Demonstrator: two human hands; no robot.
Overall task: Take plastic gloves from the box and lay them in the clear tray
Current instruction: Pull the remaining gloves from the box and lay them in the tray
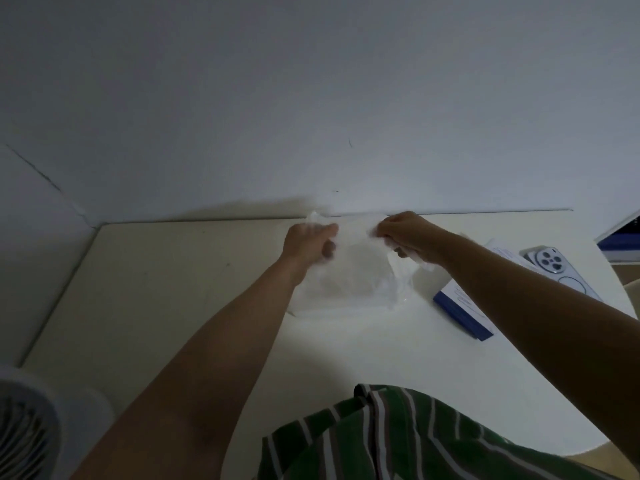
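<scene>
Near the middle of the frame both hands are raised just over the far edge of the white bench (166,292), with a thin plastic glove (403,271) spread between them. The left hand (308,244), somewhat blurred, has its fingers curled on one edge of the film, a wisp of which sticks up above the knuckles. The right hand (407,237) is closed on the other end, and loose film hangs below it. Directly beneath the hands sits the clear tray (346,296), faint against the bench; its contents cannot be made out. To the right of the tray lies the blue and white box (462,308), partly behind the right forearm. A phone (550,268) lies face down at the right edge, a fan (24,431) shows at lower left, and a green striped shirt (398,441) fills the bottom centre.
</scene>
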